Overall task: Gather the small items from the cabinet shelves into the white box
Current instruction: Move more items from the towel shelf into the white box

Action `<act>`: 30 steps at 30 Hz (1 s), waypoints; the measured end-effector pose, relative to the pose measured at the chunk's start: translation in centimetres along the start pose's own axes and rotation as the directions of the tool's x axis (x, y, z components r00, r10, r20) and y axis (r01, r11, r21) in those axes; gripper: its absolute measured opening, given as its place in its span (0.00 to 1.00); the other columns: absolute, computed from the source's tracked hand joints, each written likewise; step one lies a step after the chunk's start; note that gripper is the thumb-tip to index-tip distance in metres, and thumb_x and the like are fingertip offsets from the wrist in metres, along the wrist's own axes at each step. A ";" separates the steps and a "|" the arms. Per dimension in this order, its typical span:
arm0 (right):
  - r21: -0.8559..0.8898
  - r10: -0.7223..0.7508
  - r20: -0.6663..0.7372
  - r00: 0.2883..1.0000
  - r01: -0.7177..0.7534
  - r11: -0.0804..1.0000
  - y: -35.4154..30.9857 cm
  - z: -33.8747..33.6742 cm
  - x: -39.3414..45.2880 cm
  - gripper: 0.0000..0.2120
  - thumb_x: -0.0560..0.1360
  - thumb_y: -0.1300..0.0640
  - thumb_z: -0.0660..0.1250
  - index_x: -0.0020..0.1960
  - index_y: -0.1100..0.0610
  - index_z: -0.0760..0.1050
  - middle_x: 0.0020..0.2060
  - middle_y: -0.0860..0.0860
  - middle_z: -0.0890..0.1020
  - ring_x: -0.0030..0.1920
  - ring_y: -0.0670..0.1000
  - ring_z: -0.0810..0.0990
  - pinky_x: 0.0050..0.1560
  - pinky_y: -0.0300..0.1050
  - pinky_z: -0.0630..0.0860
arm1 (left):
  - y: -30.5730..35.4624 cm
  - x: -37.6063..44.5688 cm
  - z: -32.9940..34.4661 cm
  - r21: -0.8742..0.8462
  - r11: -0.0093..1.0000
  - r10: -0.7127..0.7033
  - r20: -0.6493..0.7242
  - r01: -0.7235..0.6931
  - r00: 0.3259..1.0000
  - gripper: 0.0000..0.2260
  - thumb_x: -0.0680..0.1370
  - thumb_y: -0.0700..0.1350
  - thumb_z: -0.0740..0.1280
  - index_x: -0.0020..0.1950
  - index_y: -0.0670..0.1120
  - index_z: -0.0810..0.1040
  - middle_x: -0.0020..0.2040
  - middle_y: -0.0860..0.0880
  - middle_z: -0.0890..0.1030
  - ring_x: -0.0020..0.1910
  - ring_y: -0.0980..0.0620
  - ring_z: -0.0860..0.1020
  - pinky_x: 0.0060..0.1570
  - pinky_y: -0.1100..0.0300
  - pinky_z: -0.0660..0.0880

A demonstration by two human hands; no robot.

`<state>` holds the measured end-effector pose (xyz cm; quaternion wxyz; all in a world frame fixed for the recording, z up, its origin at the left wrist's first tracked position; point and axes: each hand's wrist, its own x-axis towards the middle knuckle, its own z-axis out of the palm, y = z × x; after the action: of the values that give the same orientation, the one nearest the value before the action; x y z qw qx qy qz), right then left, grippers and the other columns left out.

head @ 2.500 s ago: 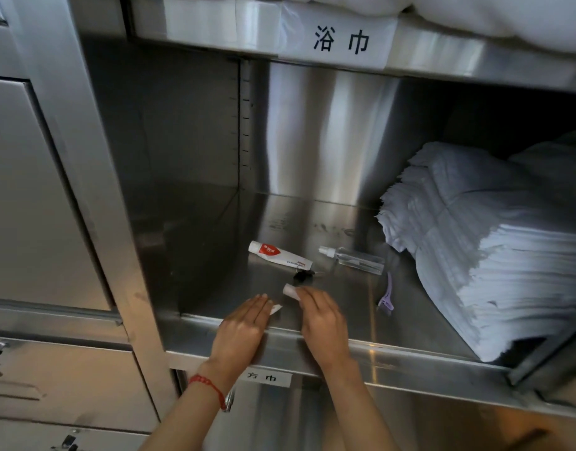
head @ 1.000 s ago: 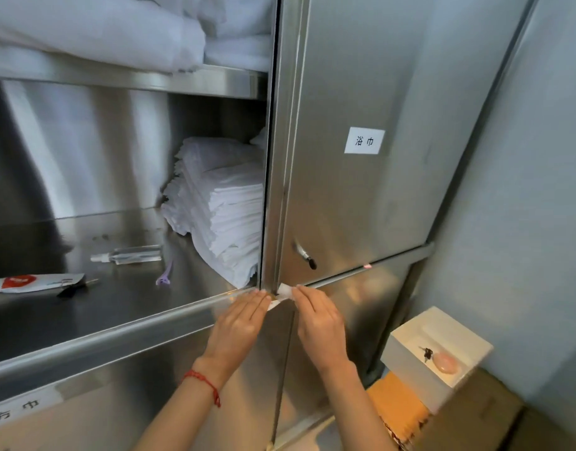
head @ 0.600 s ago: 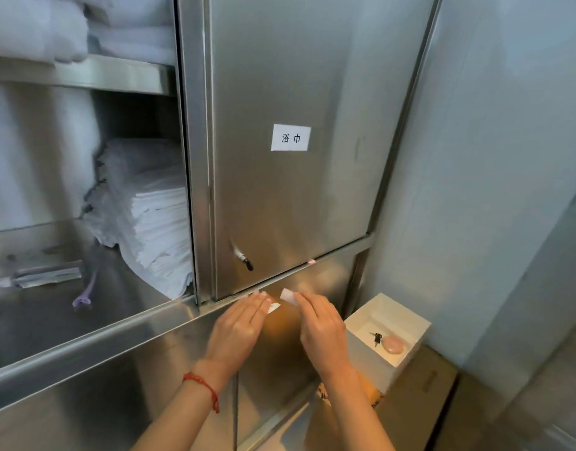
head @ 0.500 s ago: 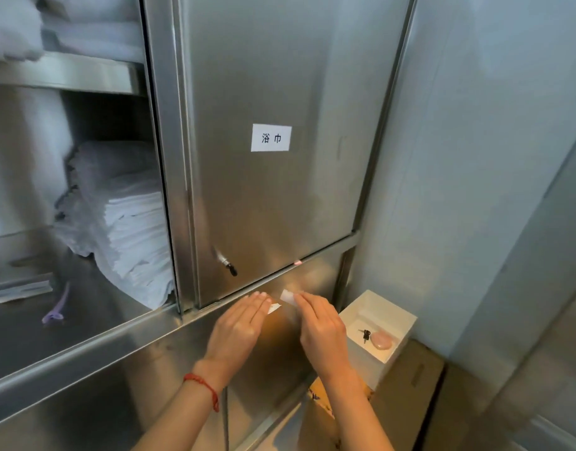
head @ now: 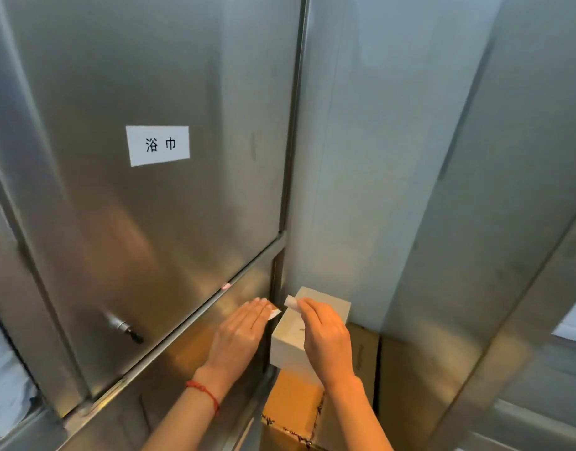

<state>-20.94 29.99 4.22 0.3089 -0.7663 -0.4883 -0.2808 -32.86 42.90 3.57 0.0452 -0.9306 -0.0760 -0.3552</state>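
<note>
Pinching a small white tube (head: 291,301) above the white box (head: 325,307), your right hand (head: 325,333) aims to drop it; left hand (head: 241,333) stays flat, fingers together, over a paper scrap (head: 274,313).

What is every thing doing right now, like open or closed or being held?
Cabinet door: closed.
White box: open-topped, sitting on a cardboard box.
Small white item: pinched by the right hand, over the white box.
Left hand: fingers straight, a white scrap at their tips.
</note>
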 end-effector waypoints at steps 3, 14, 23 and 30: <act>-0.051 0.024 -0.014 1.000 -0.025 0.998 0.9 0.9 0.5 0.21 0.57 0.66 0.81 0.49 0.62 0.82 0.45 0.56 0.85 0.44 0.54 0.84 0.42 0.49 0.83 | -1.0 1.4 2.0 -0.029 0.999 0.044 0.007 -0.043 0.999 0.28 0.51 0.37 0.84 0.51 0.39 0.84 0.50 0.43 0.84 0.49 0.48 0.83 0.49 0.53 0.78; -0.162 0.105 -0.055 0.993 -0.112 0.980 3.8 3.4 1.6 0.22 0.57 0.67 0.81 0.49 0.64 0.82 0.44 0.57 0.84 0.44 0.55 0.84 0.43 0.48 0.82 | -3.0 5.2 7.4 -0.146 0.977 0.146 -0.057 -0.153 0.988 0.29 0.51 0.35 0.83 0.51 0.38 0.83 0.49 0.42 0.84 0.48 0.46 0.83 0.47 0.52 0.79; -0.150 0.115 -0.056 0.992 -0.122 0.981 7.0 4.7 3.3 0.23 0.55 0.69 0.81 0.49 0.64 0.82 0.44 0.58 0.84 0.44 0.56 0.84 0.42 0.50 0.83 | -3.2 7.2 11.0 -0.190 0.971 0.148 -0.010 -0.147 0.989 0.29 0.52 0.40 0.84 0.52 0.39 0.83 0.50 0.43 0.84 0.50 0.47 0.83 0.50 0.53 0.78; -0.098 0.120 0.011 0.993 -0.118 0.988 10.5 6.6 5.3 0.25 0.55 0.64 0.83 0.51 0.63 0.82 0.46 0.57 0.84 0.45 0.56 0.84 0.43 0.50 0.82 | -3.4 9.6 13.3 -0.150 0.981 0.126 -0.001 -0.125 0.992 0.29 0.52 0.41 0.84 0.52 0.39 0.83 0.50 0.43 0.84 0.49 0.47 0.83 0.48 0.51 0.78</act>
<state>-8.49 34.51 1.68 0.2831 -0.8107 -0.4300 -0.2789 -17.67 49.11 0.22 -0.0030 -0.9358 0.0098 -0.3525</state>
